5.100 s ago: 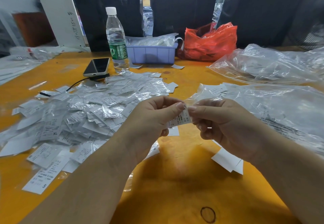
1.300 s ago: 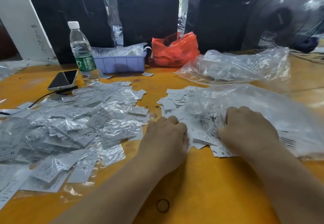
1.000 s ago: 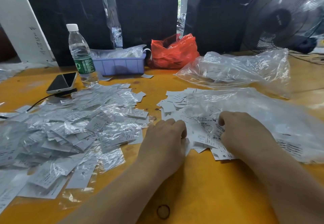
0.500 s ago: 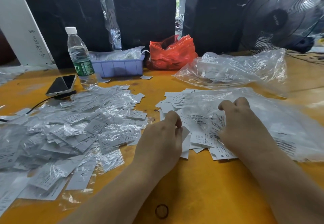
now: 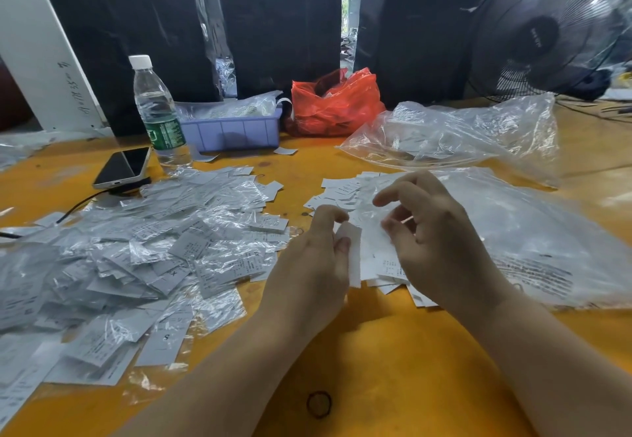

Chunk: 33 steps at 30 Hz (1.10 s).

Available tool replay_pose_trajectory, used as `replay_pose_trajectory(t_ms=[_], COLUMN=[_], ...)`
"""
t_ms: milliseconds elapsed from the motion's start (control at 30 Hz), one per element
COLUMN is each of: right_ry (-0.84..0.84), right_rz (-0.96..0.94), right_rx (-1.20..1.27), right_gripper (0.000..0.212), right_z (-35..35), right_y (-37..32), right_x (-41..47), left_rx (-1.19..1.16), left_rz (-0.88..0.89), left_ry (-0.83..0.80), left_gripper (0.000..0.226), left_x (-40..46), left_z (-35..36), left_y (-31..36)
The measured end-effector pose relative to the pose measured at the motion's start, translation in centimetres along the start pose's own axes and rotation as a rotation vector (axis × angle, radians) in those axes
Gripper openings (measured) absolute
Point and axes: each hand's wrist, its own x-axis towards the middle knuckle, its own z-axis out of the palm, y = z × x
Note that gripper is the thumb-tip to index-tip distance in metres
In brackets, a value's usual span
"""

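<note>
My left hand (image 5: 314, 262) pinches one white paper label (image 5: 354, 258) between thumb and fingers and holds it upright just above the table. My right hand (image 5: 437, 241) hovers beside it with fingers loosely curled and spread, and I see nothing gripped in it. Under both hands lies a stack of loose white labels (image 5: 342, 193), partly covered by a large clear plastic bag (image 5: 547, 248). To the left spreads a wide heap of labels in clear sleeves (image 5: 154, 248).
On the orange table (image 5: 393, 368) at the back stand a water bottle (image 5: 157, 111), a phone (image 5: 124, 166) on a cable, a purple tray (image 5: 236, 132), a red bag (image 5: 337, 104) and another clear bag (image 5: 461, 135). A fan (image 5: 554, 26) stands back right.
Both hands have lifted off the loose label stack. The left hand has picked up one label, and the right hand's fingers have uncurled and risen above the stack.
</note>
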Motion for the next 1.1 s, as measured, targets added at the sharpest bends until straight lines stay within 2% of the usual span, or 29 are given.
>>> replay_pose_trajectory(t_ms=[167, 333, 467, 533, 600, 733, 900, 1100], right_ry=[-0.04, -0.117, -0.176, -0.187, -0.209, -0.226, -0.191, -0.25], right_rz=[0.076, 0.223, 0.402, 0.472, 0.513, 0.601, 0.636, 0.607], right_rx=[0.161, 0.346, 0.565, 0.673, 0.776, 0.945, 0.952, 0.94], right_gripper=[0.032, 0.044, 0.046, 0.044, 0.038, 0.02, 0.01, 0.018], right_z=[0.5, 1.1, 1.9, 2.7, 3.7, 5.4, 5.1, 5.1], right_y=[-1.4, -2.8, -3.6, -4.0, -4.2, -3.6, -2.6, -2.8], right_x=[0.5, 1.8, 3.9, 5.0, 5.8, 5.5, 4.5, 4.2], left_rx=[-0.043, -0.1, -0.161, -0.199, -0.215, -0.101, -0.134, -0.158], left_rz=[-0.074, -0.158, -0.234, -0.272, -0.264, -0.201, -0.206, -0.18], left_ry=[-0.016, 0.038, 0.03, 0.037, 0.069, 0.141, 0.203, 0.223], left_gripper=[0.031, 0.005, 0.006, 0.005, 0.013, 0.025, 0.023, 0.022], left_x=[0.3, 1.1, 1.0, 0.7, 0.0, -0.4, 0.0, -0.2], left_z=[-0.9, -2.8, -4.2, -4.8, -5.3, -6.2, -6.6, -6.7], left_y=[-0.4, -0.9, -1.3, -2.0, -2.8, -3.6, -4.3, -4.0])
